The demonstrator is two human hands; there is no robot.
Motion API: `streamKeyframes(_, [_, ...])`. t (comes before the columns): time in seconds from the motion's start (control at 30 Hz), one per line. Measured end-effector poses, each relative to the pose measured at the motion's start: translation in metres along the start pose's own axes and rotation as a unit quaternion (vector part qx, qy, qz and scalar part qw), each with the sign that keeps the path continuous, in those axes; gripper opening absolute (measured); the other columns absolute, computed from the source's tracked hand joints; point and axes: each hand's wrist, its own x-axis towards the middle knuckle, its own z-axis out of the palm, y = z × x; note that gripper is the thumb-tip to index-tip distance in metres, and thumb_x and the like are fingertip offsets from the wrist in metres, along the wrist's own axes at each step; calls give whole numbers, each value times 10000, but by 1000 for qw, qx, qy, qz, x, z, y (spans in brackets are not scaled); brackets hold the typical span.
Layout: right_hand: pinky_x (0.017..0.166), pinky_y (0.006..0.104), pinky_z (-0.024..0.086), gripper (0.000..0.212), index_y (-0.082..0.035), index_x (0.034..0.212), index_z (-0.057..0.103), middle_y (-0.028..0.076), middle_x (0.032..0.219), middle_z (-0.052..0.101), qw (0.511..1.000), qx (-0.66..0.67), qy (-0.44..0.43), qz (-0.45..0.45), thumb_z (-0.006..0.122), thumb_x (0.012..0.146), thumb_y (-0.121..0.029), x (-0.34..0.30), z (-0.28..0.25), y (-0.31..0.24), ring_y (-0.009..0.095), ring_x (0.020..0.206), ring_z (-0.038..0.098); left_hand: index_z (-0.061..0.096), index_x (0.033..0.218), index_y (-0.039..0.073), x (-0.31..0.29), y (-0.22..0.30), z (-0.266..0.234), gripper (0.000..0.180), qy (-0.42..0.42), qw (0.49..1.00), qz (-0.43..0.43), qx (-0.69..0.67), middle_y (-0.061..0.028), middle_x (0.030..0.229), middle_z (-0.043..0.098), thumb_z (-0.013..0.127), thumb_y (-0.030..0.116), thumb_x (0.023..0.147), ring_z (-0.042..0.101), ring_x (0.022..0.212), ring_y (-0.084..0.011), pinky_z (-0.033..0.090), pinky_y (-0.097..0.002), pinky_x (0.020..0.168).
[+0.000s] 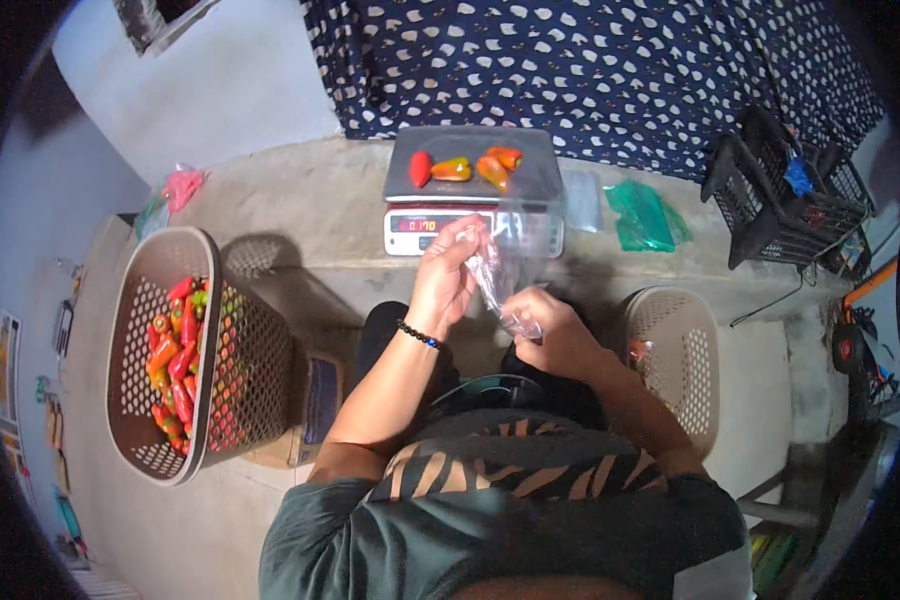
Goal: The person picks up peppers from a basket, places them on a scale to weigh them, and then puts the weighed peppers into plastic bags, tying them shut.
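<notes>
Between my hands is a clear plastic bag (494, 270), bunched and creased. My left hand (448, 272), with a dark beaded bracelet at the wrist, pinches the bag's upper part. Lower down and to the right, my right hand (552, 328) is closed on the bag's other end. Just beyond them stands a digital scale (402, 243) with a lit red display. Several small peppers lie on its dark plate (530, 190): a red pepper (421, 169), a yellow-orange pepper (452, 170) and orange-red ones (497, 168).
At left, a tall beige basket (255, 350) holds many red and orange peppers (177, 365). Another beige basket (685, 350) stands at right. Green plastic bags (642, 215), clear bags (582, 200) and black crates (785, 210) sit on the concrete ledge. A patterned navy cloth (570, 70) hangs behind.
</notes>
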Motion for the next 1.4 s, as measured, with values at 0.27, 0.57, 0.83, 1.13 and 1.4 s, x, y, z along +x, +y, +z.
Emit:
streamKeyframes(0.27, [531, 192, 373, 264, -51, 1065, 509, 3, 825, 562, 852, 401, -31, 336, 581, 851, -189, 27, 10, -11, 60, 611, 469, 385, 1293, 25, -24, 11, 23, 377, 31, 996, 72, 35, -186, 1167, 550, 445, 114, 932, 569, 1040, -262, 478, -367, 879])
streamKeyframes(0.57, [695, 254, 440, 207, -54, 931, 557, 37, 878, 572, 770, 586, 5, 250, 583, 726, -43, 18, -9, 17, 130, 762, 547, 358, 1335, 10, -9, 20, -21, 684, -254, 900, -54, 351, -119, 1289, 456, 573, 418, 830, 411, 1197, -202, 284, -345, 1010])
streamKeyframes(0.83, [507, 220, 372, 380, -76, 1100, 511, -10, 772, 505, 874, 363, 127, 297, 648, 745, -75, 8, -30, 46, 88, 596, 453, 634, 795, 46, -24, 50, -27, 88, -119, 922, -99, 354, 36, 784, 609, 664, 127, 810, 530, 721, -65, 430, -228, 705])
streamKeyframes(1.13, [557, 256, 400, 263, -64, 943, 639, 11, 770, 575, 890, 279, 37, 360, 646, 771, -264, 11, -15, 82, 87, 664, 509, 603, 711, 61, -20, 60, -66, 192, -16, 861, -15, 508, 73, 650, 529, 656, 193, 841, 421, 596, -28, 341, -207, 526])
streamKeyframes(1.4, [724, 234, 416, 262, -61, 952, 639, 1, 868, 621, 909, 294, 84, 284, 568, 876, -302, 15, -20, 100, 79, 798, 533, 530, 939, 80, -36, 41, -78, 163, -77, 950, -107, 284, 13, 859, 601, 642, 86, 821, 552, 733, -73, 436, -220, 713])
